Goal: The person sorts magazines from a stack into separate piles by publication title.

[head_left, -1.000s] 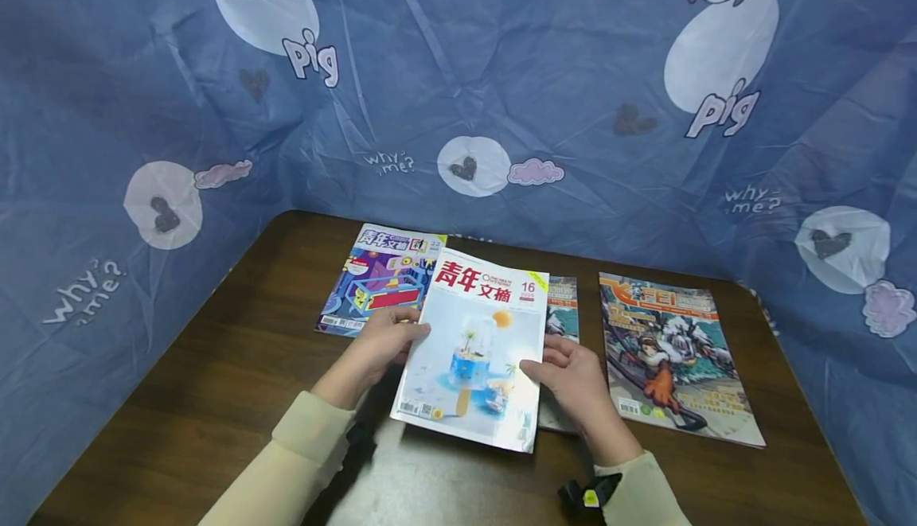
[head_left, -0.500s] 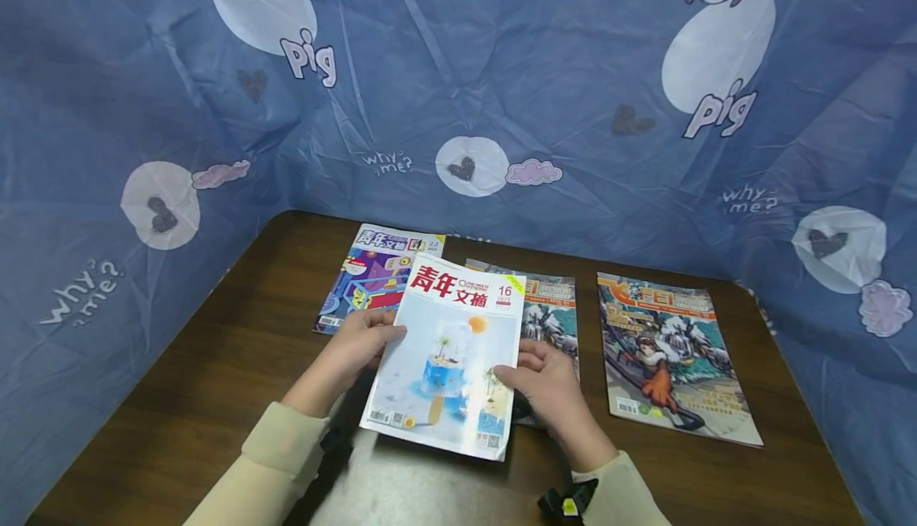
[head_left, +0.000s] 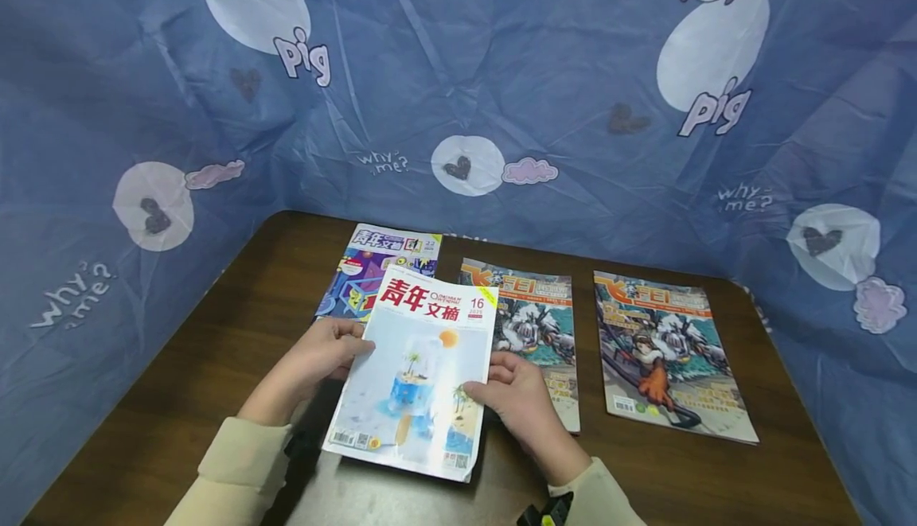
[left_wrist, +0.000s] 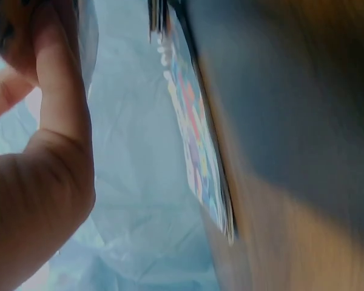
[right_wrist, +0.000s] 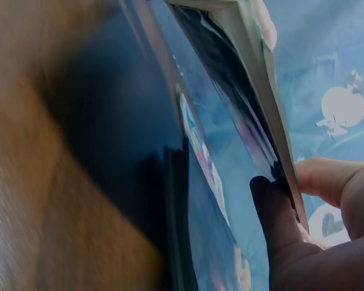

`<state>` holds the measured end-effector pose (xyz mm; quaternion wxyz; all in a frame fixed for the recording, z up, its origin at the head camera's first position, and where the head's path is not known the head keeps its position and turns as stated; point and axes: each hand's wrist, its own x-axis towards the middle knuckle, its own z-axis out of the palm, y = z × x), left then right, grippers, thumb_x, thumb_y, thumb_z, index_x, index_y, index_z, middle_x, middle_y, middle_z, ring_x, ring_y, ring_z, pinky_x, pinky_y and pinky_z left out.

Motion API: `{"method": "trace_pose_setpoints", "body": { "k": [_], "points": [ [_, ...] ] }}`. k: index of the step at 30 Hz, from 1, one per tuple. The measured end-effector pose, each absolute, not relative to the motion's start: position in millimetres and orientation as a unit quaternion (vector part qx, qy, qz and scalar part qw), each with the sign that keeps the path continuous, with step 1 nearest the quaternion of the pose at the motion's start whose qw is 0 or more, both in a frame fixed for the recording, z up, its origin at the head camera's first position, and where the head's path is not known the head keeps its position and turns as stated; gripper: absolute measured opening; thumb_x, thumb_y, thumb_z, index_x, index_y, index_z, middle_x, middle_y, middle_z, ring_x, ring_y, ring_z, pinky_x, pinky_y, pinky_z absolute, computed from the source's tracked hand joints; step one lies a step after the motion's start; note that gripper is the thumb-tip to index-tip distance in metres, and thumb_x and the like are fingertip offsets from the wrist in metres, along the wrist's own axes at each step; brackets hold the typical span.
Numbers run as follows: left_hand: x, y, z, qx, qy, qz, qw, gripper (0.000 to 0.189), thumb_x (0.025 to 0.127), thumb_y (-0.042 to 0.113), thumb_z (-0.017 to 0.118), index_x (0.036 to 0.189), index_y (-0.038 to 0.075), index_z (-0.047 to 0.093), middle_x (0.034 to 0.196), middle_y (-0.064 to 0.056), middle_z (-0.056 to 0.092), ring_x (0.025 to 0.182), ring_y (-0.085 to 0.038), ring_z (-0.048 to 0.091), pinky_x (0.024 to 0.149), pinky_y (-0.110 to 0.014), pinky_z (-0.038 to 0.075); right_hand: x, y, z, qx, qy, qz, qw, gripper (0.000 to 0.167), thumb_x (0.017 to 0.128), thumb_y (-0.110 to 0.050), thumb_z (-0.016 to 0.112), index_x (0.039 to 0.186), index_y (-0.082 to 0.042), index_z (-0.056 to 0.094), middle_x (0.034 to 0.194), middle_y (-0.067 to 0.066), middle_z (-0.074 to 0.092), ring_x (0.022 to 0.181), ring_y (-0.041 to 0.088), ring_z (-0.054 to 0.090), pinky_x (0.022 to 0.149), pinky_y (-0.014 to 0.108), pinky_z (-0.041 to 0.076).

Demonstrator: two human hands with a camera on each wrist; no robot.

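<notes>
A white magazine [head_left: 415, 383] with red title characters and an ice-pop picture is held face up above the table, tilted slightly. At its left edge my left hand [head_left: 308, 363] pinches it, thumb on the cover and fingers behind. My right hand [head_left: 526, 411] grips the right edge the same way; in the right wrist view its thumb and fingers [right_wrist: 278, 221] lie on opposite faces of the magazine. Behind the held one, a purple magazine [head_left: 351, 275] lies partly covered from sight. A magazine with an orange title [head_left: 537, 327] lies just beyond my right hand.
Another orange-titled magazine [head_left: 673, 359] lies farther right on the dark wooden table [head_left: 179, 399]. A blue cloth [head_left: 401, 72] with pig prints hangs along the table's back and sides.
Both hands have carried the white magazine left and toward me. More of the orange-titled magazine in the middle now shows, while the purple one is more covered from sight.
</notes>
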<state>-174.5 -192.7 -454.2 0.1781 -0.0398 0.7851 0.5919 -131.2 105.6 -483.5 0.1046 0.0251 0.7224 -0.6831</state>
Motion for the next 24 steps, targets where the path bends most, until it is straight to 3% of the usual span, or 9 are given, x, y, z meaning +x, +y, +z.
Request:
{"method": "trace_pose_setpoints", "body": {
  "k": [16,24],
  "points": [
    [-159,-243,-453,0.024,0.757,0.602,0.251,0.021,0.096,0.008,0.065,0.107,-0.011,0.063,0.099,-0.020,0.071,0.081,-0.030,0.070,0.070,-0.042,0.061,-115,74,-486,-0.031,0.709,-0.692,0.135,0.047,0.080,0.000,0.083,0.119,0.012,0.061,0.096,0.016,0.074,0.083,0.023,0.071,0.075,0.032,0.059],
    [-153,-263,-457,0.032,0.752,0.600,0.271,0.019,0.096,0.007,0.065,0.105,-0.010,0.062,0.097,-0.020,0.072,0.081,-0.031,0.071,0.069,-0.042,0.061,-105,63,-485,-0.048,0.698,-0.699,0.147,0.036,0.084,0.002,0.077,0.115,0.012,0.063,0.092,0.017,0.074,0.080,0.019,0.070,0.073,0.027,0.056]
  ]
}}
